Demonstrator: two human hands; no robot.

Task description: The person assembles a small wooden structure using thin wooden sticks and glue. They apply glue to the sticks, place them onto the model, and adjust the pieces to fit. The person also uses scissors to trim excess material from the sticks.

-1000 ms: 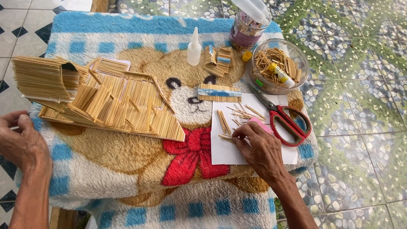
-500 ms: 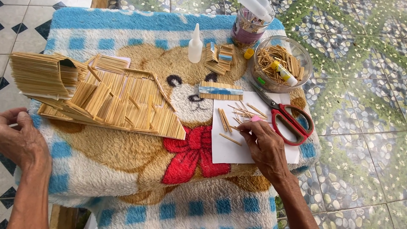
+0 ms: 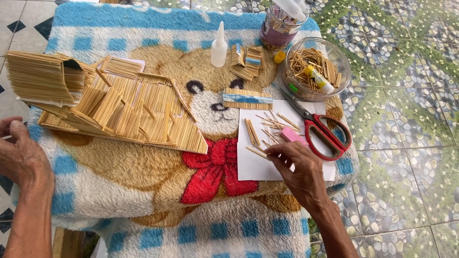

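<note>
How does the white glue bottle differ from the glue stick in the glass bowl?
The white glue bottle stands upright on the blanket; the glue stick lies tilted in the glass bowl among sticks. The bottle is plain white with a pointed nozzle; the stick has a yellow band. Both are slim.

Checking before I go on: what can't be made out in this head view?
- Right hand fingertips: curled under, grip on the thin stick unclear.
- Jar: top cut by the frame edge.
- Bowl contents: a jumble, too small to count.
- Left hand: partly cut by the left edge.
</note>
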